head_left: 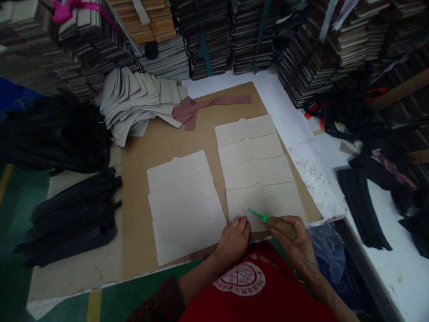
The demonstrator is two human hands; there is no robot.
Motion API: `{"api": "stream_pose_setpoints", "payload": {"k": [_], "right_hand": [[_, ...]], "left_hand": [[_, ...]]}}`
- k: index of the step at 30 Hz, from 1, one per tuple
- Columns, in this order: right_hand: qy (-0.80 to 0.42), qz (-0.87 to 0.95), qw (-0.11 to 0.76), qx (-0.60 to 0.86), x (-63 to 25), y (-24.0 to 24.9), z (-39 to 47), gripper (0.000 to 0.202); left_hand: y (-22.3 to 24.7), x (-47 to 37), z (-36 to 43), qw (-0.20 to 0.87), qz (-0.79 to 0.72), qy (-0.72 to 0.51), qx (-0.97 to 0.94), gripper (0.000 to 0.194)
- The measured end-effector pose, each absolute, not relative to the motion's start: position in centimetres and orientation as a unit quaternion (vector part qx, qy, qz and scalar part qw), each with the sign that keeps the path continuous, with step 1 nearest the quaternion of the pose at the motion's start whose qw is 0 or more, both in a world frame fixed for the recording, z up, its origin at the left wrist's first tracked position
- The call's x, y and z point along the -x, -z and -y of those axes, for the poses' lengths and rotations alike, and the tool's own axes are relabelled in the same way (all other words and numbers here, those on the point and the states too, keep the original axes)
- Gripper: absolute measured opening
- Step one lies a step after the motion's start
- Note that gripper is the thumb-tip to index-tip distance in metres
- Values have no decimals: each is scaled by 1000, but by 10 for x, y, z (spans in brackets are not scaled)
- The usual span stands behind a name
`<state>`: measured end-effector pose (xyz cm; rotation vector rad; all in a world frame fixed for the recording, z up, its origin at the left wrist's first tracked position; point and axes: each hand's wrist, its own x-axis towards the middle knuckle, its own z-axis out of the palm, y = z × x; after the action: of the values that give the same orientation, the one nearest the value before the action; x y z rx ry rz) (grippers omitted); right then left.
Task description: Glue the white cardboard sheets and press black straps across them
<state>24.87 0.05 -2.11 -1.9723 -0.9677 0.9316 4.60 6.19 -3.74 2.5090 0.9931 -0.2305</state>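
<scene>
My right hand is wrapped round a small brownish glue bottle with a thin green nozzle. Its tip points left, over the nearest of several overlapping pale grey boards in the right-hand row. At the front edge of this row, my left hand lies with its fingertips pressed on the board, not gripping anything visible. Just left of it, a second row of overlapping grey boards slants away from me. Most boards show a small tab on the far edge.
A brown sheet covers the table under the boards. Loose grey boards are piled at the back left beside a mauve strip. Black fabric bundles lie left; black strips lie right. Tall tied stacks line the back.
</scene>
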Motion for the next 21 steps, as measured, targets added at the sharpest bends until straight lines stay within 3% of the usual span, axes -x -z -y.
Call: {"api": "stream_pose_setpoints", "payload": {"k": [21], "right_hand": [[-280,583,277,711,-239,21,-20,25]], "left_hand": [[44,-43,-62,225,-340,92,-908,37]]}}
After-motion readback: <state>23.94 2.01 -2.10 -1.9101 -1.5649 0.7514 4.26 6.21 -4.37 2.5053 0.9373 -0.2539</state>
